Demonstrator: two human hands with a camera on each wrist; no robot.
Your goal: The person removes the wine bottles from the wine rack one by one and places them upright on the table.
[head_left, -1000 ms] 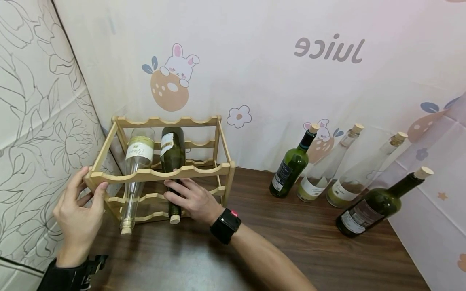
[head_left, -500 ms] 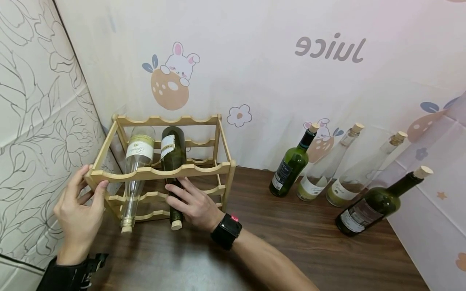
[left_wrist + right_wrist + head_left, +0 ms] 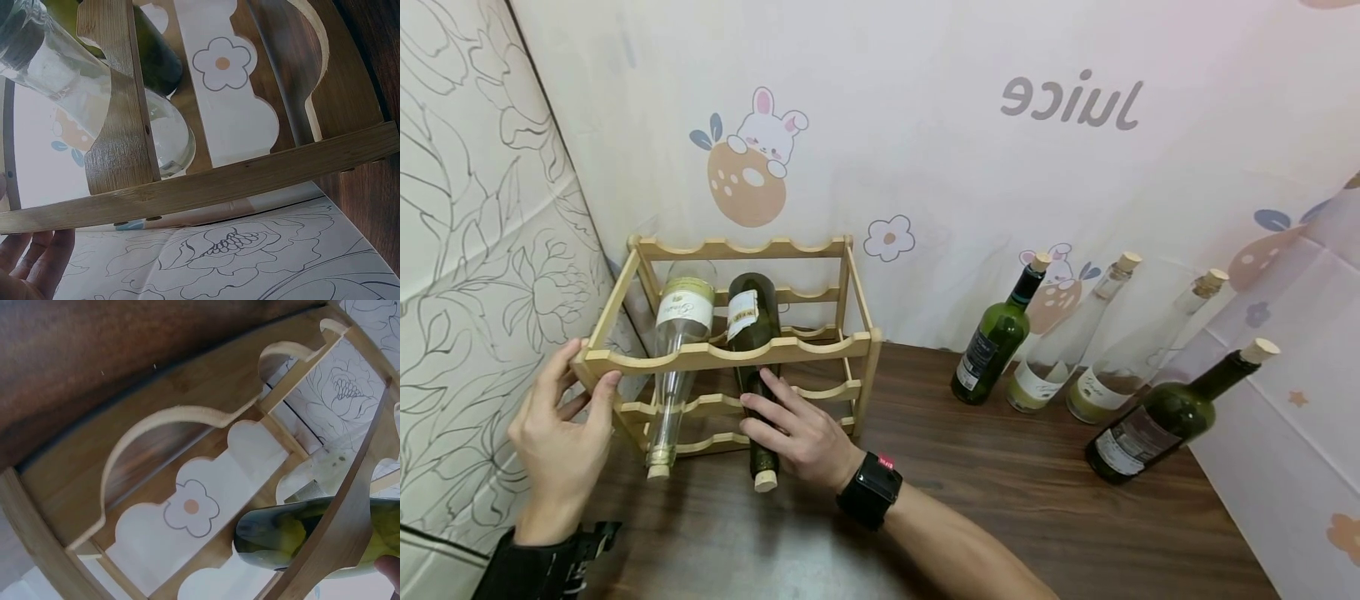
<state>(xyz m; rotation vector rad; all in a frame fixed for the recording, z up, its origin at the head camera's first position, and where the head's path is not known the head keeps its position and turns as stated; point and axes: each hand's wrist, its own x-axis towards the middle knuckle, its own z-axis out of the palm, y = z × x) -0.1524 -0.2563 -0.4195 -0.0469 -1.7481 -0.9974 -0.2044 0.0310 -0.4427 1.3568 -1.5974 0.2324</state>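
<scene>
Lower left, the left hand (image 3: 561,433) is pinching a pale, scalloped wooden rack (image 3: 820,348), the right hand (image 3: 805,437) gripping a corked green glass bottle (image 3: 765,333).

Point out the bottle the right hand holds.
The dark green bottle in the wooden rack: the right hand grips its neck end. No hand touches the clear bottle beside it or the four standing bottles.

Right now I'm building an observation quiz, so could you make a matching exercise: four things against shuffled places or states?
1. right hand
2. "Juice" lettering
3. left hand
4. leftmost clear bottle

A. grips the wine rack at its front left corner
B. lies in the rack, cork sticking out front
C. holds the rack's green bottle
D. reads backwards on the wall

Pairs: 1-C, 2-D, 3-A, 4-B
</scene>
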